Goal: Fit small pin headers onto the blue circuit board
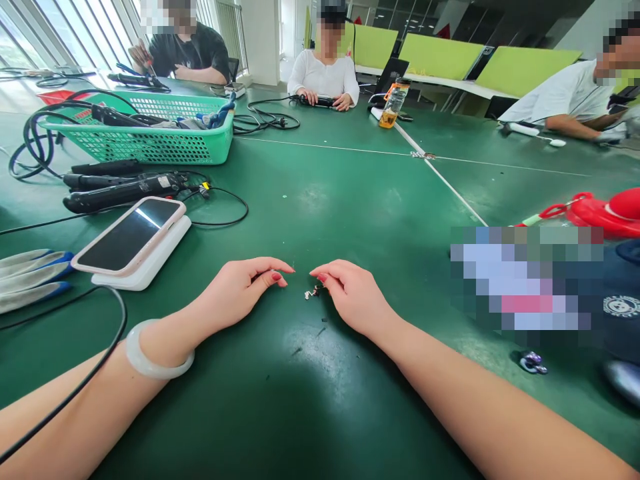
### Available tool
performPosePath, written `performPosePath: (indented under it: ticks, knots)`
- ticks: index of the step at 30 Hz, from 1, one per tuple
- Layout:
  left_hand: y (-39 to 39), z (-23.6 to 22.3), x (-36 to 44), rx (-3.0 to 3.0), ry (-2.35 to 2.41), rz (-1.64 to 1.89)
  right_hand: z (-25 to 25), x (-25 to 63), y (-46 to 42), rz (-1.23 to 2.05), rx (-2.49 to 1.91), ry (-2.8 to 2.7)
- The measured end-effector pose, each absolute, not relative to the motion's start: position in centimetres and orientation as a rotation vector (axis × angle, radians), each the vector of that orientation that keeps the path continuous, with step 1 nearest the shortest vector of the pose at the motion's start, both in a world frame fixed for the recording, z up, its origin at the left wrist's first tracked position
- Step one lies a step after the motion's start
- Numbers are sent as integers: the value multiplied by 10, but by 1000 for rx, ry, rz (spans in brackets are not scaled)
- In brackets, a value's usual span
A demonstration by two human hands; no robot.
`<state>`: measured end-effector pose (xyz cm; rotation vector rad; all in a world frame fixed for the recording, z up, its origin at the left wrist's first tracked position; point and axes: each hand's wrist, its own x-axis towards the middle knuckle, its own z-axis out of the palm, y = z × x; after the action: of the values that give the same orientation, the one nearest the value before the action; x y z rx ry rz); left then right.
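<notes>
My left hand [240, 290] rests on the green table [300, 207], its fingers stretched toward the middle and the thumb lying just below them. A pale bangle [165, 370] circles that wrist. Facing it across a narrow gap is my right hand [357, 293], fingers likewise extended, the thumb close under the index finger. Small scraps [312, 293], whitish and dark, lie by the right fingertips; whether the fingers touch them I cannot tell. Dark specks [297, 351] dot the surface below. Nothing shows in the left fingers.
A phone [133, 233] lies on a white box [165, 253] at left, near gloves [33, 277] and black corded tools [125, 190]. Behind stands a green basket [150, 147]. A bottle [393, 107] is farther back. Other people sit around. A purple trinket [533, 362] lies at right.
</notes>
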<state>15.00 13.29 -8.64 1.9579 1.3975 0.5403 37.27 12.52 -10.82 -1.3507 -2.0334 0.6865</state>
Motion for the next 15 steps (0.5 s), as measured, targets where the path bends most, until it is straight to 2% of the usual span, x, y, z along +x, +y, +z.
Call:
performPosePath:
  ticks: [9, 15]
  knots:
    - [135, -96, 150, 1932, 1300, 623, -107, 368, 118, 655, -1333, -2246]
    - [134, -96, 152, 1864, 1212, 599, -106, 370, 120, 711, -1293, -2068]
